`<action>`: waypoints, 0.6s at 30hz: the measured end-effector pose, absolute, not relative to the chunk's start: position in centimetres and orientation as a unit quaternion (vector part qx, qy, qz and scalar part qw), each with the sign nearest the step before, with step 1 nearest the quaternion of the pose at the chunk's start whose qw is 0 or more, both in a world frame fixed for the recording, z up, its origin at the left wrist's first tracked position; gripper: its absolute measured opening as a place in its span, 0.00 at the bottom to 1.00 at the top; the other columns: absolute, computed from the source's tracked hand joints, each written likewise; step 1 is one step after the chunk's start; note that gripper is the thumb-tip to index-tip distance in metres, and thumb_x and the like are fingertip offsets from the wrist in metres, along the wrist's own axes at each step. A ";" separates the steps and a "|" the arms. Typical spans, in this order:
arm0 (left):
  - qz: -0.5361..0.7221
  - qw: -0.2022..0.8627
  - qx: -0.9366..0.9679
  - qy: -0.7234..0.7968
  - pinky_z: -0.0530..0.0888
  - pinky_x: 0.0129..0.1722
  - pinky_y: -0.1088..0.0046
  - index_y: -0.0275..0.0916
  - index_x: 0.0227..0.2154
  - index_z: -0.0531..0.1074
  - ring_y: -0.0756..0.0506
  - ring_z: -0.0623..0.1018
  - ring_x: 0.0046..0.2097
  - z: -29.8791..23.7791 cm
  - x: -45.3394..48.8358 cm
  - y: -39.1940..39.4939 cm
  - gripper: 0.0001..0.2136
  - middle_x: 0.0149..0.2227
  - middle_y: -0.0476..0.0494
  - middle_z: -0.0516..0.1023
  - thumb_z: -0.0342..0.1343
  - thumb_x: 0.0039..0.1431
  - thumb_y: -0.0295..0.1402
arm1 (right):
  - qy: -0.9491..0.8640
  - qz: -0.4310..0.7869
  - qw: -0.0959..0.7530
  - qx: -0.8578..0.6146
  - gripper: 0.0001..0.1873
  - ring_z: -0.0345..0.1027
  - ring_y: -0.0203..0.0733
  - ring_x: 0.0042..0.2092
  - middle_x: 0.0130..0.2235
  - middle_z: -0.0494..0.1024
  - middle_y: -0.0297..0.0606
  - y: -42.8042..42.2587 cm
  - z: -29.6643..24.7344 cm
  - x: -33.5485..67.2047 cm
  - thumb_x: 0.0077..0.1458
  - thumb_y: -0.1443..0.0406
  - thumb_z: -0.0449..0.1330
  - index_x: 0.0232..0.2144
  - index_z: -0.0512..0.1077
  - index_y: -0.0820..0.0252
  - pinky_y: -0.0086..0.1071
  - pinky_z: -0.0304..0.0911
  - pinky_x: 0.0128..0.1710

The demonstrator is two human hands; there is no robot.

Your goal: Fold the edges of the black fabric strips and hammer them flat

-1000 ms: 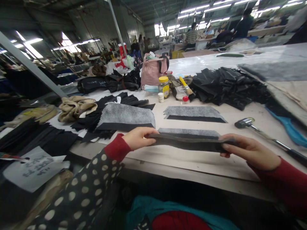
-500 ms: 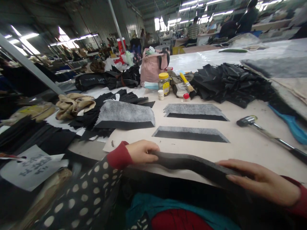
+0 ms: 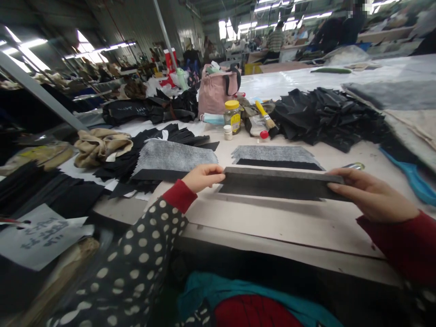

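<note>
Stretched between my two hands is a dark folded strip of material (image 3: pixel 272 179), held by its ends over the table. My left hand (image 3: pixel 205 176) pinches its left end between thumb and fingers. Its right end is gripped by my right hand (image 3: pixel 371 190). Behind and beneath the strip lies a cut black-and-grey piece, mostly covered by it. Farther back rests a short stack of similar grey-and-black pieces (image 3: pixel 275 154). To the left, a thicker fanned stack of grey pieces (image 3: pixel 175 156) lies near my left hand. A hammer (image 3: pixel 354 166) is mostly hidden behind my right hand.
A yellow-lidded jar (image 3: pixel 232 119), a small white bottle (image 3: pixel 228 132) and a yellow-handled brush (image 3: pixel 265 114) stand or lie at the back, before a pink bag (image 3: pixel 216 93). Black pieces (image 3: pixel 327 118) are heaped at right. A paper tag (image 3: pixel 44 236) hangs at left.
My hands have lifted the dark strip up and away from my body, over the cut piece. It was curved and sagging; now it is pulled straight. My right hand now covers most of the hammer.
</note>
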State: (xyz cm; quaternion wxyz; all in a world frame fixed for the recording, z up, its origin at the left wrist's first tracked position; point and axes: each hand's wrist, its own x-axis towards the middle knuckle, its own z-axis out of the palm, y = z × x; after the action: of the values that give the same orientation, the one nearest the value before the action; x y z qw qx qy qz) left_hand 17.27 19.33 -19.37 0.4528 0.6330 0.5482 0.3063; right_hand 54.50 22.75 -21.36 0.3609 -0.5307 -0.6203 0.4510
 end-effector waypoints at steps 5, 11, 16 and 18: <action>0.318 0.481 0.586 0.570 0.59 0.20 0.80 0.34 0.27 0.68 0.55 0.61 0.21 -22.8 16.7 20.0 0.12 0.20 0.53 0.64 0.55 0.44 0.39 | -0.628 0.421 0.360 -0.547 0.24 0.64 0.39 0.39 0.37 0.71 0.38 24.0 -23.5 52.5 0.37 0.57 0.61 0.40 0.66 0.56 0.29 0.60 0.38; 0.329 0.426 0.597 0.595 0.58 0.21 0.79 0.33 0.23 0.68 0.56 0.60 0.21 -24.2 16.1 19.7 0.11 0.18 0.54 0.63 0.56 0.43 0.39 | -0.679 0.314 0.322 -0.581 0.27 0.64 0.43 0.34 0.30 0.68 0.39 23.5 -23.6 51.4 0.40 0.55 0.56 0.44 0.65 0.61 0.31 0.60 0.30; 0.289 0.359 0.622 0.633 0.60 0.24 0.78 0.33 0.21 0.69 0.53 0.64 0.24 -24.5 15.9 19.9 0.10 0.20 0.51 0.67 0.56 0.43 0.37 | -0.737 0.230 0.280 -0.570 0.26 0.63 0.41 0.32 0.30 0.68 0.38 23.8 -24.6 51.9 0.44 0.54 0.54 0.45 0.65 0.58 0.31 0.58 0.28; 0.279 0.335 0.632 0.640 0.60 0.24 0.78 0.33 0.21 0.70 0.53 0.64 0.24 -24.7 15.9 20.0 0.09 0.20 0.50 0.67 0.56 0.44 0.36 | -0.750 0.212 0.275 -0.563 0.25 0.63 0.40 0.32 0.31 0.68 0.37 23.9 -25.1 52.1 0.45 0.54 0.54 0.46 0.64 0.57 0.30 0.58 0.28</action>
State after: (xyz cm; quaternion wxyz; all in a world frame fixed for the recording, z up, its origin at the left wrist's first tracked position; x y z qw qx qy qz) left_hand 15.92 19.96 -24.75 0.3351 0.6321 0.6404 0.2794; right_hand 52.09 23.93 -25.10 0.2753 -0.5628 -0.7501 0.2118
